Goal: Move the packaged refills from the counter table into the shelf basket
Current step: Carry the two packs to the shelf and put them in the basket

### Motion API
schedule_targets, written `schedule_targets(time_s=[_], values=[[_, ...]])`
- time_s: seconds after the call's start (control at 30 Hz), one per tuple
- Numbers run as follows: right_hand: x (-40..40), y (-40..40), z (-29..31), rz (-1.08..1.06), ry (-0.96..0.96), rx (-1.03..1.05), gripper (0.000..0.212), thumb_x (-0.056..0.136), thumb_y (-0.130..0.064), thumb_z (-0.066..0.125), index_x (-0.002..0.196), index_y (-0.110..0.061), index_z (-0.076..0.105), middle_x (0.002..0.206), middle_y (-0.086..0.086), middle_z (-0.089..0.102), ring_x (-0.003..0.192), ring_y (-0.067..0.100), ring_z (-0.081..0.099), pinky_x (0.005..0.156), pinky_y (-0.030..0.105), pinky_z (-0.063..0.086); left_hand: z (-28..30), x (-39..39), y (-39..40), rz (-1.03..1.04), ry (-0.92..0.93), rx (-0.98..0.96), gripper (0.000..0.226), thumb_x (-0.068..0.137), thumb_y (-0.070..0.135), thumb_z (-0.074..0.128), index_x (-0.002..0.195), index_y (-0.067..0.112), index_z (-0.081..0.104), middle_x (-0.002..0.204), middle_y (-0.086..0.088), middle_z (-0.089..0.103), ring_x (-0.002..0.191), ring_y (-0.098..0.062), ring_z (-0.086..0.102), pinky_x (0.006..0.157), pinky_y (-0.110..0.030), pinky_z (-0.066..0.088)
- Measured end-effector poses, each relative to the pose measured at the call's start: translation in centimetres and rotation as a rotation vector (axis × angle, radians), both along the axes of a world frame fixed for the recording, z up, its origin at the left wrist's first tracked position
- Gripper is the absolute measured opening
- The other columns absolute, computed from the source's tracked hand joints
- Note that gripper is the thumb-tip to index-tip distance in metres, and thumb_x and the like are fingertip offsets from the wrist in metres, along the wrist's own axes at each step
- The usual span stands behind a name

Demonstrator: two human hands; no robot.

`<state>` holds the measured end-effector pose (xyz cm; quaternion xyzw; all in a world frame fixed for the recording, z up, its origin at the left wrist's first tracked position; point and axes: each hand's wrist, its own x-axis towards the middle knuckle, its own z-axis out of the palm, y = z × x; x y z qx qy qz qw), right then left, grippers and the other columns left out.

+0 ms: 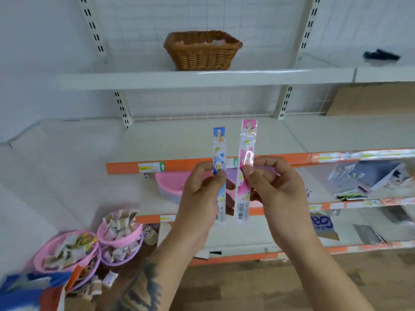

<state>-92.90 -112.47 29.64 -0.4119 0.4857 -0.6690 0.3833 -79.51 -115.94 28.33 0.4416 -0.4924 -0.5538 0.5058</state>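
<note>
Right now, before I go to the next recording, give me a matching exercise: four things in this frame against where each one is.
Things:
1. blue refill pack
2. pink refill pack
3. wicker basket
4. pink bowls of small packets

Places:
A. on the upper shelf
B. pinched upright in the right hand
C. low on the left, beside the shelving
D. pinched upright in the left hand

Pairs: 1-D, 2-B, 3-A, 4-C
</note>
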Motion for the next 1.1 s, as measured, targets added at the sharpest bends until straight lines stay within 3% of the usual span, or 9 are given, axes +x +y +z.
schedule_targets(time_s=[0.07,0.2,0.33,0.47,0.6,0.7,0.8,0.9,1.1], values=[[-0.9,-2.6,1.9,-0.006,-0.015,-0.065,0.012,0.094,-0.011,0.071,0.102,-0.008,0.063,0.075,0.019,0.072,0.067,0.032,0.058,0.068,0.048,0.05,2.1,-1.5,-2.2,0.001,0.044,-0.053,0.008,0.101,0.02,0.063,0.103,0.023,0.07,0.085,-0.007,0.074,0.082,-0.019,0.07,0.075,-0.036,0.054],[-1.3,-7.3,4.9,-0.048,0.005,-0.214,0.013,0.095,-0.01,0.07,0.101,-0.008,0.059,0.074,0.022,0.069,0.066,0.026,0.06,0.068,0.039,0.054,5.3,-3.5,-6.0,0.014,0.148,-0.05,0.008,0.093,0.026,0.072,0.1,0.024,0.074,0.095,-0.018,0.074,0.084,-0.029,0.07,0.076,-0.045,0.055],[-0.8,-11.6,7.4,-0.16,0.09,-0.387,0.015,0.094,-0.013,0.073,0.091,-0.022,0.061,0.074,0.001,0.071,0.067,0.016,0.064,0.064,0.027,0.052,8.4,-4.7,-9.4,0.011,0.257,-0.109,0.01,0.086,0.027,0.074,0.095,0.023,0.074,0.087,-0.012,0.073,0.078,-0.025,0.066,0.071,-0.039,0.052],[-0.1,-15.6,10.9,-0.209,0.176,-0.488,0.016,0.097,-0.015,0.071,0.088,-0.024,0.061,0.077,-0.012,0.065,0.067,0.003,0.059,0.061,0.016,0.047,11.4,-4.6,-13.1,0.028,0.278,-0.251,0.016,0.093,0.031,0.071,0.102,0.019,0.073,0.08,-0.01,0.07,0.066,-0.024,0.062,0.052,-0.03,0.051],[0.6,-19.4,14.1,-0.181,0.195,-0.518,0.015,0.099,-0.016,0.068,0.086,-0.015,0.059,0.074,0.003,0.062,0.05,0.003,0.056,0.039,0.018,0.042,14.4,-3.4,-17.9,-0.009,0.239,-0.393,0.028,0.096,0.03,0.067,0.114,0.009,0.07,0.07,-0.005,0.062,0.049,-0.025,0.049,0.047,-0.028,0.042],[0.9,-22.6,16.4,-0.182,0.263,-0.567,0.015,0.099,-0.015,0.068,0.087,-0.017,0.06,0.069,-0.008,0.064,0.056,0.001,0.058,0.053,0.017,0.047,16.7,-2.1,-21.3,-0.029,0.214,-0.45,0.021,0.099,0.023,0.068,0.114,0.009,0.07,0.074,-0.01,0.062,0.049,-0.023,0.048,0.046,-0.028,0.041],[0.8,-25.6,18.4,-0.161,0.301,-0.597,0.014,0.099,-0.018,0.069,0.088,-0.021,0.061,0.074,-0.004,0.067,0.065,0.014,0.062,0.062,0.03,0.051,19.1,-0.9,-24.4,-0.03,0.221,-0.462,0.015,0.095,0.023,0.073,0.107,0.014,0.073,0.084,-0.014,0.068,0.046,-0.019,0.051,0.046,-0.029,0.043],[0.9,-28.2,20.4,-0.157,0.344,-0.63,0.012,0.099,-0.02,0.069,0.09,-0.022,0.061,0.077,-0.001,0.069,0.07,0.018,0.064,0.062,0.035,0.054,21.1,-0.1,-27.3,-0.04,0.179,-0.481,0.018,0.094,0.024,0.074,0.11,0.016,0.071,0.076,-0.009,0.072,0.047,-0.02,0.049,0.047,-0.03,0.043],[0.9,-31.8,22.5,-0.093,0.459,-0.593,0.017,0.096,-0.003,0.067,0.1,-0.018,0.059,0.076,0.009,0.072,0.064,0.022,0.064,0.055,0.026,0.051,22.8,1.3,-31.8,-0.05,0.097,-0.485,0.025,0.092,0.026,0.077,0.113,0.015,0.069,0.084,-0.025,0.071,0.048,-0.021,0.048,0.048,-0.032,0.046]])
